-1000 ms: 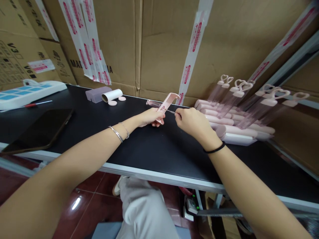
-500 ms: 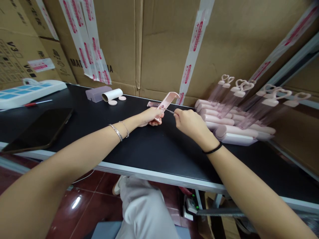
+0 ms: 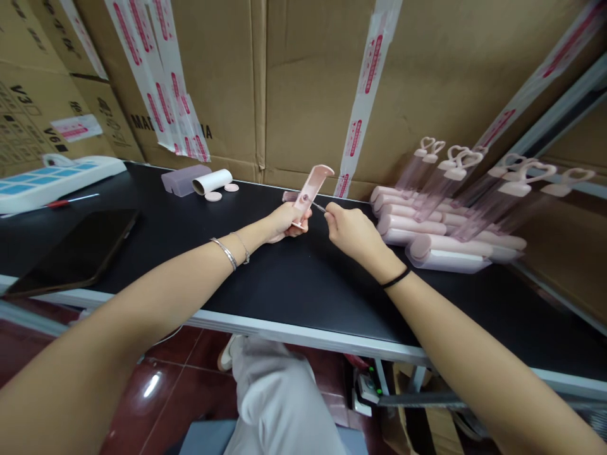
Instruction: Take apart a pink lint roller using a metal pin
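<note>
My left hand (image 3: 287,222) is closed around a pale pink curved plastic shell (image 3: 313,184) with a small hole, tilted up above the black table. A translucent purple piece (image 3: 289,196) shows just behind that hand; whether the hand holds it too, I cannot tell. My right hand (image 3: 351,229) grips a thin metal-shafted tool (image 3: 319,207), its tip at the hole in the shell. The tool's handle is hidden inside the fist. Beyond my left hand lie a white roll (image 3: 212,181) on a cardboard core, two pink discs (image 3: 213,196) and a translucent purple case (image 3: 183,181).
On the right stand several pink rollers (image 3: 448,245) in clear purple cases, with heart-topped handles (image 3: 520,183) upright. At left are a dark tablet (image 3: 78,249), a red-handled screwdriver (image 3: 71,201) and a white-and-blue power strip (image 3: 61,180). Taped cardboard (image 3: 308,95) walls the back.
The pink shell is tilted more upright in my left hand. My right hand has shifted slightly left, with the tool still angled at the shell's hole.
</note>
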`<state>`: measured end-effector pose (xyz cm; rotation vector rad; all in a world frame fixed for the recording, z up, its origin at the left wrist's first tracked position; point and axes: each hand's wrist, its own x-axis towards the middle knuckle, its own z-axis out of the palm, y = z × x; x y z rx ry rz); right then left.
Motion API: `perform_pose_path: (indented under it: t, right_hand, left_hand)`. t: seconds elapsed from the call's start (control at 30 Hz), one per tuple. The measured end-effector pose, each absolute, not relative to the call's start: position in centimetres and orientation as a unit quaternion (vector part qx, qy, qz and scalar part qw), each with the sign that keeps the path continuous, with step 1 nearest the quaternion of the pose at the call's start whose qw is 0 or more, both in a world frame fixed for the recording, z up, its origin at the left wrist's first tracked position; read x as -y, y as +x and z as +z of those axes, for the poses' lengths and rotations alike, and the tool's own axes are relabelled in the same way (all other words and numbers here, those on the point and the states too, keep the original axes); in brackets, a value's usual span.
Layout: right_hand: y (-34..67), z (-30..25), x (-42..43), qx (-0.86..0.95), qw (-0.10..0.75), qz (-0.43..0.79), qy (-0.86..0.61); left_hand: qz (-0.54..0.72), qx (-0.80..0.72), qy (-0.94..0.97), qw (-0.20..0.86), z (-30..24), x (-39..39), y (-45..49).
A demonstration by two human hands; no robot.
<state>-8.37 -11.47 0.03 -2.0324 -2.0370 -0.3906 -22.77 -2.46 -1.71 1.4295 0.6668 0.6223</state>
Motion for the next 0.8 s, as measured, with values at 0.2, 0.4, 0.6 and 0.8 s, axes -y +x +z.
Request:
perform_pose_path:
  t: [0.2, 0.4, 0.6, 0.8]
  right_hand:
    - [-7.0, 0.9, 11.4, 0.689, 0.135, -0.145, -0.697]
    - [-6.7, 1.0, 11.5, 0.691, 0.178, -0.168, -0.680]
    - [-6.5, 2.0, 12.1, 0.688, 0.179, -0.189, -0.678]
    - [-7.0, 1.8, 12.2, 0.691, 0.052, -0.205, -0.691]
  left_hand:
    - [0.264, -0.308, 0.658, 0.635, -1.8, 2.5, -22.5]
    - [0.243, -0.300, 0.659, 0.645, -1.6, 2.4, -22.7]
    - [0.234, -0.294, 0.673, 0.637, -1.8, 2.1, -22.8]
    - [0.227, -0.295, 0.675, 0.637, -1.9, 2.1, -22.9]
